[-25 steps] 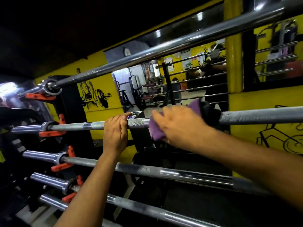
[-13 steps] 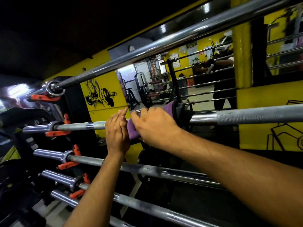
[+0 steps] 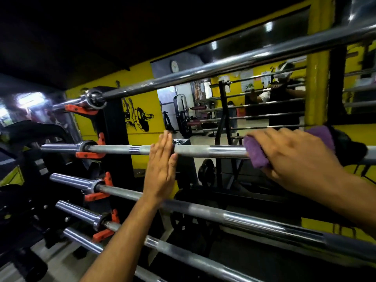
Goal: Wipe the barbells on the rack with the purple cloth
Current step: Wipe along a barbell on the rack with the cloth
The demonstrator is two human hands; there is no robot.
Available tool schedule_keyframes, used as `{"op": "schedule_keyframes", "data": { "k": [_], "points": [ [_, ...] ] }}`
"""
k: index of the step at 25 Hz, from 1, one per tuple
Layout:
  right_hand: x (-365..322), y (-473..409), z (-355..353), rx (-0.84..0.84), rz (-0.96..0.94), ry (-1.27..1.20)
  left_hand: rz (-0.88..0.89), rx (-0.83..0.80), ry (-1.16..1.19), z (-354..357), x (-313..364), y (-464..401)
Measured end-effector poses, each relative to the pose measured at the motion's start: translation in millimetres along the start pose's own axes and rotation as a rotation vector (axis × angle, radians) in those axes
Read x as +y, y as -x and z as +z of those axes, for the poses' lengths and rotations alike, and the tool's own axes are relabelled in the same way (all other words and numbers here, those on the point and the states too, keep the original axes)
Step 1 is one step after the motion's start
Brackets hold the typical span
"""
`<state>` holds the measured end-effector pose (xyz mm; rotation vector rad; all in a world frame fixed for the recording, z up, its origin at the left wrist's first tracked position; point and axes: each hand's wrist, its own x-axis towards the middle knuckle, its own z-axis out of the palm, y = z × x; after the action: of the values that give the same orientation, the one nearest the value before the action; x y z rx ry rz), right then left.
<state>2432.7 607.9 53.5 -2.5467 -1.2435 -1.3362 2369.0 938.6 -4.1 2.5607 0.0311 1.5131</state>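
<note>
Several steel barbells lie level on a black rack with orange hooks (image 3: 89, 154). On the second barbell from the top (image 3: 209, 152), my right hand (image 3: 293, 157) grips the purple cloth (image 3: 255, 152), which is wrapped round the shaft right of the middle. My left hand (image 3: 162, 165) rests with straight fingers against the same shaft, further left. The cloth's far end (image 3: 321, 133) shows beyond my knuckles.
A top barbell (image 3: 203, 71) slants above my hands. Lower barbells (image 3: 234, 218) run below my arms. Behind the rack are a yellow wall (image 3: 142, 84) and a mirror (image 3: 254, 98) that reflects the gym and a person. The black rack upright (image 3: 116, 139) stands at the left.
My right hand has slid the purple cloth to the right along the shaft, away from my left hand. My left hand's fingers have straightened from a curled hold.
</note>
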Motion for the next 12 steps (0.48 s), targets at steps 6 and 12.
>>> {"op": "schedule_keyframes", "data": {
  "k": [6,12],
  "points": [
    [-93.9,-95.4,20.4,0.037,-0.109,-0.115,-0.328,-0.037,-0.131,-34.7,-146.5,-21.8],
    [-167.0,-149.8,56.1,-0.098,-0.05,-0.002,-0.264,0.056,0.0,-16.1,-160.8,-15.2]
  ]
}}
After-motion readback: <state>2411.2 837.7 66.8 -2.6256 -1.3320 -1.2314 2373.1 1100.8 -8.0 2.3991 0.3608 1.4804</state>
